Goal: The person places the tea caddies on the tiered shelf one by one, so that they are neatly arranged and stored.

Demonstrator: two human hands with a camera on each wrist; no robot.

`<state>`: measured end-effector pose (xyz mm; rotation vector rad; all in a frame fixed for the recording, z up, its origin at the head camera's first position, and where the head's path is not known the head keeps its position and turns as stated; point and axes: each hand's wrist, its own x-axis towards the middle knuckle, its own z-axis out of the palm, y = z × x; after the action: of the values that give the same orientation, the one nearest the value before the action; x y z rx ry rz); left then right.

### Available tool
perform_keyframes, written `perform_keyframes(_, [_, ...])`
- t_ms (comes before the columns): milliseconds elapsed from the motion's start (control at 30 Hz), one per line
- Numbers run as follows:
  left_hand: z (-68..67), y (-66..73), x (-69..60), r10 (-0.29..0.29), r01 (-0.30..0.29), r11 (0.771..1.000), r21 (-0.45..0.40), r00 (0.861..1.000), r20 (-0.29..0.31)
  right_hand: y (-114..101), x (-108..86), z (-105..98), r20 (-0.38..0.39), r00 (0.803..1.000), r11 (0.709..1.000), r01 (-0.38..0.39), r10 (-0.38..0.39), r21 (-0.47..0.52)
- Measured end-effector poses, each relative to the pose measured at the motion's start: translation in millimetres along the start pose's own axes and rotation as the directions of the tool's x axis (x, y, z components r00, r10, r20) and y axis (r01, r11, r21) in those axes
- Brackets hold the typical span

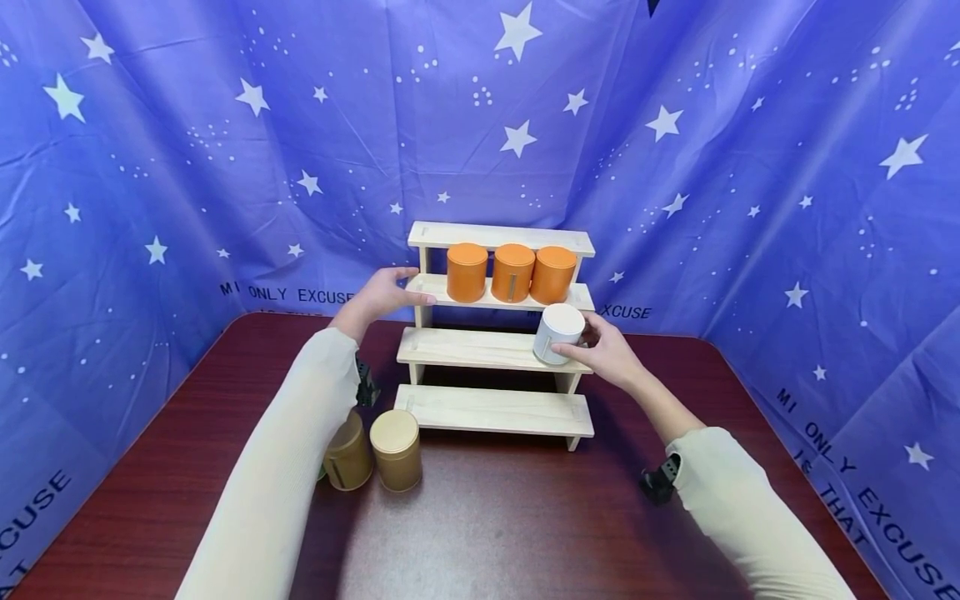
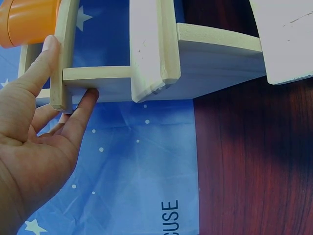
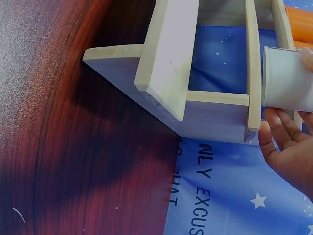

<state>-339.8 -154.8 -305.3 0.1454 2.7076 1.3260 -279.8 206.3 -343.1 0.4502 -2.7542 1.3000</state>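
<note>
A pale wooden rack (image 1: 491, 410) has four steps. Three orange cans (image 1: 467, 273) stand side by side on its second step from the top. My right hand (image 1: 609, 354) grips a white can (image 1: 561, 332) at the right end of the step below; in the right wrist view the can (image 3: 286, 78) is beside that step's edge, the hand (image 3: 293, 147) partly cut off by the frame. My left hand (image 1: 381, 293) holds the left end of the orange cans' step; in the left wrist view the thumb of the hand (image 2: 44, 132) lies on the board and fingers touch the side panel.
Two gold cans (image 1: 397, 458) stand on the dark red table (image 1: 450, 533) left of the rack's front, one partly behind the left sleeve, with a bit of green beside it. A blue star-patterned cloth (image 1: 337, 150) hangs behind and on both sides.
</note>
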Motion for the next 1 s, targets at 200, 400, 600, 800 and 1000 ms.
perform_keyframes(200, [0.2, 0.2, 0.0, -0.002, 0.002, 1.0, 0.0, 1.0, 0.002, 4.6, 1.6, 2.6, 0.003, 1.0, 1.0, 0.004, -0.004, -0.011])
perform_keyframes(400, [-0.1, 0.1, -0.3, 0.0, 0.0, 1.0, -0.003, 1.0, 0.005, 6.2, 3.7, 5.3, 0.001, 1.0, 1.0, -0.004, 0.004, -0.018])
perform_keyframes(600, [-0.9, 0.9, -1.1, 0.007, -0.007, 1.0, 0.004, 1.0, 0.003, 6.0, 3.9, 6.2, -0.008, 1.0, 1.0, -0.01, 0.01, -0.026])
perform_keyframes(800, [-1.2, 0.9, -0.9, 0.013, -0.013, 1.0, 0.012, 1.0, -0.001, 5.7, 1.4, 6.4, -0.039, 0.999, 1.0, 0.002, -0.002, -0.016])
perform_keyframes(1000, [-0.7, 0.1, -1.1, 0.014, -0.014, 1.0, 0.001, 1.0, 0.004, 10.3, -3.3, 4.2, -0.073, 0.997, 1.0, -0.008, 0.008, -0.005])
